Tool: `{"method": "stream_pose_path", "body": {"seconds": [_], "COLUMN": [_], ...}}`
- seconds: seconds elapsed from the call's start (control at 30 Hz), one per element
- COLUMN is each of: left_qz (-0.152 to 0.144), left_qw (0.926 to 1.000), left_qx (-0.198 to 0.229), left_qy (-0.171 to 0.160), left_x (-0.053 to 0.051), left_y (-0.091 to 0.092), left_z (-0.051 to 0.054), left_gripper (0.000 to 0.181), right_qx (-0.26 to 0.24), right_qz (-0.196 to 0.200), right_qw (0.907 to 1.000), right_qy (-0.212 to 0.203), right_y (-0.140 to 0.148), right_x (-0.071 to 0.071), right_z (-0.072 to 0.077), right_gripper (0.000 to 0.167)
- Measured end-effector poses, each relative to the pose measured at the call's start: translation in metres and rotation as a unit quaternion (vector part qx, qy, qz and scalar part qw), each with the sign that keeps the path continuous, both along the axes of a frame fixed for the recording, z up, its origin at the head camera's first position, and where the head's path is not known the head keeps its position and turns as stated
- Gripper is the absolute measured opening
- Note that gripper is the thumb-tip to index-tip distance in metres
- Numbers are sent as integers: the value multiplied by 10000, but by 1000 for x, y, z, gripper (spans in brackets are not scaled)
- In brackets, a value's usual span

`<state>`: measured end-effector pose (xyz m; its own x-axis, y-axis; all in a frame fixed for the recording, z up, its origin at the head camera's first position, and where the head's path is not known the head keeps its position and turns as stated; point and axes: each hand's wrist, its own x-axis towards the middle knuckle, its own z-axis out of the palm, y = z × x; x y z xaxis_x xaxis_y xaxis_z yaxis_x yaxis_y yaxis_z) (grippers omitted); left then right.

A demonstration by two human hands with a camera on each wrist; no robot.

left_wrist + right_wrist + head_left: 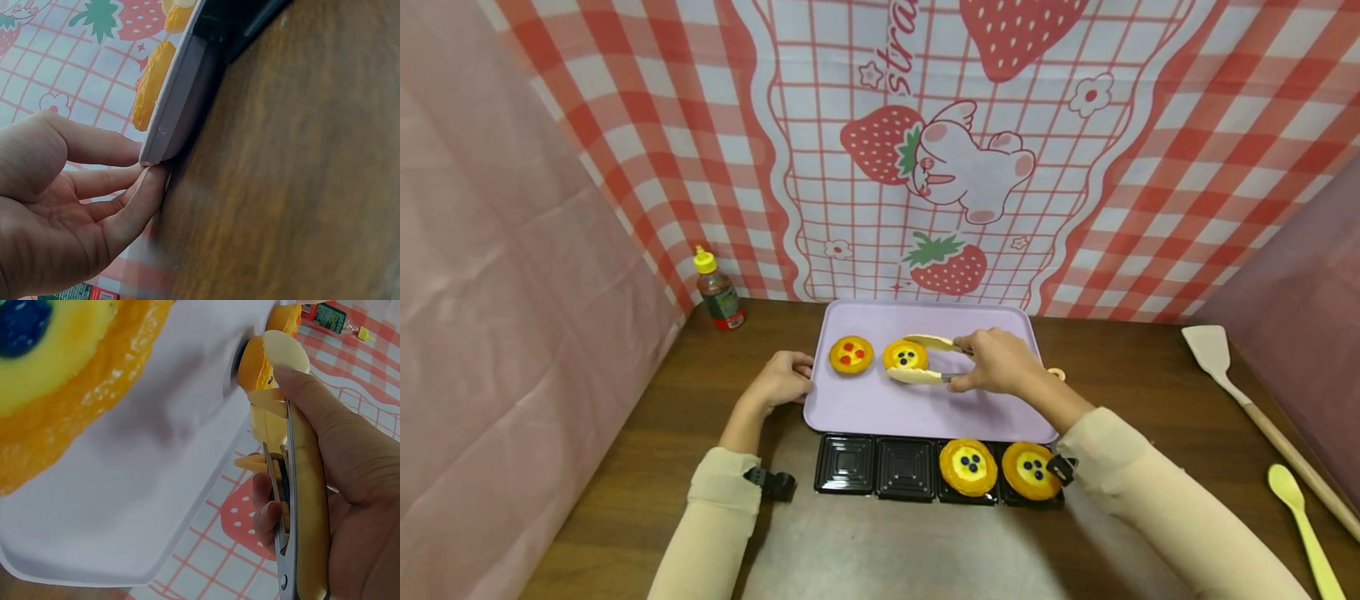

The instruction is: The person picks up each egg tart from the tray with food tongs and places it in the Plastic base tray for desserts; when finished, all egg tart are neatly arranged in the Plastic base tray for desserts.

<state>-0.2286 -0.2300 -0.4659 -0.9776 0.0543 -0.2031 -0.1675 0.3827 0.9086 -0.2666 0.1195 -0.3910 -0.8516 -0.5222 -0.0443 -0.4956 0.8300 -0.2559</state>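
The one piece of writing that can be read is on the checked cloth (925,167) hung as a backdrop: the lowercase red letters "stra" (901,50), printed on a white ground. They run sideways, from bottom to top, so that the "s" stands lowest, and the upper edge of the head view cuts the word off after the "a". A small printed star-shaped flower (871,75) sits just beside the "s". The bottle (720,292) with the yellow cap bears a dark green label (725,302) with fine print, too small and blurred to read in any view.
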Motion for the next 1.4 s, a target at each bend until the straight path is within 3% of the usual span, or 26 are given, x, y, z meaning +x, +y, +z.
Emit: {"method": "stream_pose_path", "body": {"seconds": [0.5, 0.8, 1.07, 1.4], "left_qz": [21, 10, -8, -8], "left_qw": [10000, 10000, 10000, 10000], "left_qx": [-11, -40, -33, -83], "left_qy": [-19, -36, -42, -23], "left_x": [2, 3, 3, 0], "left_y": [4, 3, 1, 0], "left_z": [-1, -4, -2, 1], "left_gripper": [47, 45, 46, 46], "right_qx": [-71, -65, -298, -348], "right_qz": [-38, -58, 148, 417], "right_qw": [9999, 10000, 9994, 9985], "right_qy": [-76, -25, 68, 66], "right_y": [6, 16, 26, 35], "right_x": [1, 5, 24, 60], "right_z": [0, 10, 14, 21], "right_gripper": [79, 78, 78, 79]}}
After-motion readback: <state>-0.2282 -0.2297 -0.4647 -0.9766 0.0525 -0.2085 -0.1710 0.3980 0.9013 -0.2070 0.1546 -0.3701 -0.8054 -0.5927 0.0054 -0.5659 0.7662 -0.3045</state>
